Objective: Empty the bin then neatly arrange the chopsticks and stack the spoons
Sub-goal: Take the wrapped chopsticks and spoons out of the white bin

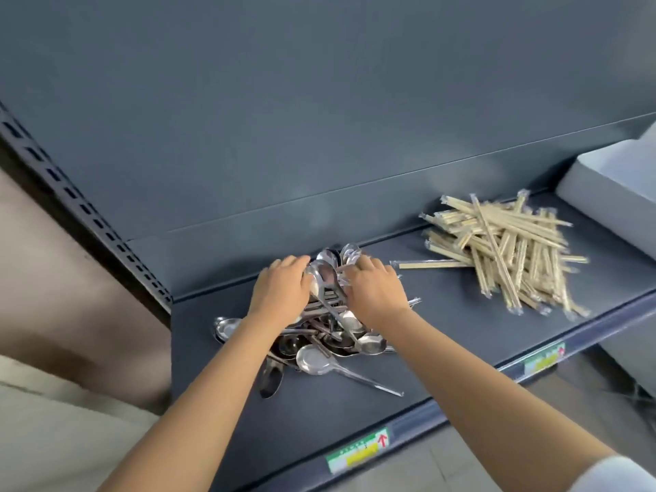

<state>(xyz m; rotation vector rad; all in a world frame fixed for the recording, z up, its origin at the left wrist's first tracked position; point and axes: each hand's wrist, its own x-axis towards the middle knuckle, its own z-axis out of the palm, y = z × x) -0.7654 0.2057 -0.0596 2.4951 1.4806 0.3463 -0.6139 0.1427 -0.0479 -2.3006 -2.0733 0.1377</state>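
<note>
- I see my left hand [284,289] and right hand [374,291] palm-down on the far end of the spoons [319,356], fingers bent over the top ones; I cannot tell whether either really grips
- The spoons lie in a tangled heap at lower centre of the shelf [443,335]
- The wrapped chopsticks [507,253] lie in a loose pile at centre right, apart from the spoons
- The pale bin [610,179] sits at the right edge

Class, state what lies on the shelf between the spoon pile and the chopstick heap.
In the head view, one stray wrapped chopstick pair lies between the spoon pile and chopstick heap; otherwise bare shelf.
</note>
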